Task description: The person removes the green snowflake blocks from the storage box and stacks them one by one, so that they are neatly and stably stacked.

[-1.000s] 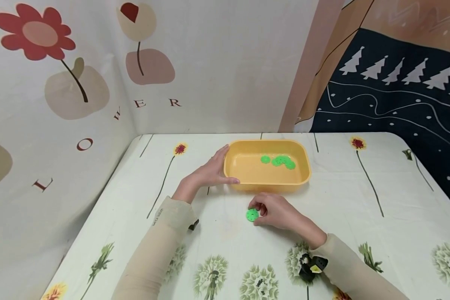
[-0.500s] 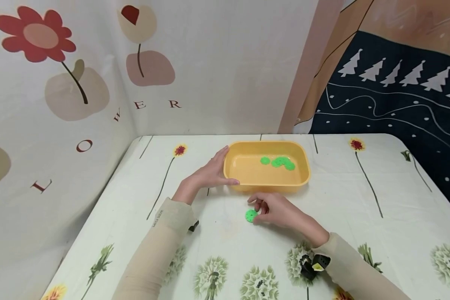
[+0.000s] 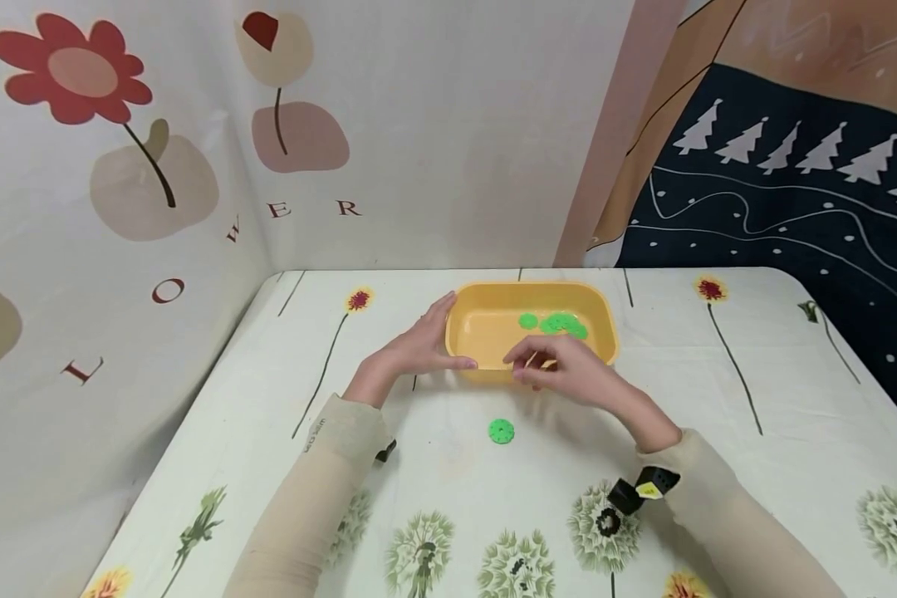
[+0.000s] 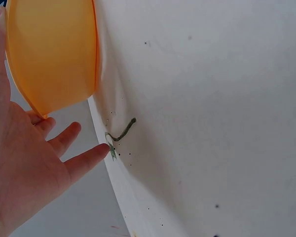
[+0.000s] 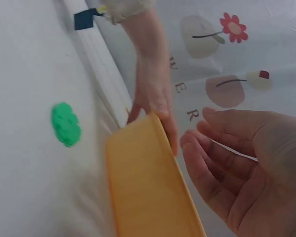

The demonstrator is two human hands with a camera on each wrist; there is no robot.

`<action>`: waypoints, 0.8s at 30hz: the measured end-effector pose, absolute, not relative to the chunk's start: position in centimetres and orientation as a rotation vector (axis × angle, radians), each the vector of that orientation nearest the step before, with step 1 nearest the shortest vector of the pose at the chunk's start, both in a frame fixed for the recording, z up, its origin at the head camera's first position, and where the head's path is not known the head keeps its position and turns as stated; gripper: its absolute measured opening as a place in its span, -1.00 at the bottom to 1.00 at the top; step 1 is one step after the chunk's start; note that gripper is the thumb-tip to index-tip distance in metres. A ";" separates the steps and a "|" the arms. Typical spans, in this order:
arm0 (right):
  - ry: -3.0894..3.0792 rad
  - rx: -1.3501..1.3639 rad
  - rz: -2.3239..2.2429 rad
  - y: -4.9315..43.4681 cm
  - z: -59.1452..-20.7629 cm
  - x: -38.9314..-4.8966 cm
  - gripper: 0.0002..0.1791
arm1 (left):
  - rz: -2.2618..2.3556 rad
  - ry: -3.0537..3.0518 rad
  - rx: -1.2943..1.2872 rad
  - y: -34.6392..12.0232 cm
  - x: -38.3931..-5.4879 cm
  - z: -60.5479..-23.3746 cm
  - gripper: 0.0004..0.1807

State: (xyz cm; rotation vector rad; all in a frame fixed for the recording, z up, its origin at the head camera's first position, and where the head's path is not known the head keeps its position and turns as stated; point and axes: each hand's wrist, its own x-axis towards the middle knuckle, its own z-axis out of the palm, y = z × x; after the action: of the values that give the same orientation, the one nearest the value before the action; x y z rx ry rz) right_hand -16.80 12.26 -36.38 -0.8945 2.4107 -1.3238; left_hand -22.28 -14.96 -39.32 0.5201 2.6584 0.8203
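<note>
Touches left end of yellow tub with unclenched left grip and poises released right grip at near rim, with green disc in front.

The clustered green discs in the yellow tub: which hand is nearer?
Right. The right hand hovers by the near side of the yellow tub, close to the clustered green discs; the left hand holds the tub's left end, farther off.
</note>
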 end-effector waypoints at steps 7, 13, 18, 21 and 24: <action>2.528 -0.774 -1.340 12.2 -36.1 -19.9 -0.73 | 0.813 2.656 0.519 -15.0 -22.2 -39.3 0.38; 2.524 -0.653 -1.322 11.8 -37.4 -21.6 -0.65 | 0.820 2.658 0.514 -15.0 -22.2 -39.3 0.38; 2.544 -0.543 -1.337 12.1 -38.5 -22.9 -0.60 | 0.812 2.663 0.539 -14.9 -22.3 -39.3 0.38; 2.567 -0.463 -1.355 12.4 -39.0 -23.5 -0.56 | 0.823 2.662 0.548 -15.0 -22.2 -39.2 0.37; 2.560 -0.397 -1.375 12.7 -39.3 -24.0 -0.51 | 0.829 2.656 0.552 -15.0 -22.1 -39.1 0.37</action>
State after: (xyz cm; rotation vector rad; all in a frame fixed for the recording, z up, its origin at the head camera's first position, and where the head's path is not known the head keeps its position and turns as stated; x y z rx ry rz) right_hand -23.95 12.68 -39.34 -0.3965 2.5604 -1.3748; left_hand -22.13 -15.03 -39.12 0.5525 2.6556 0.8293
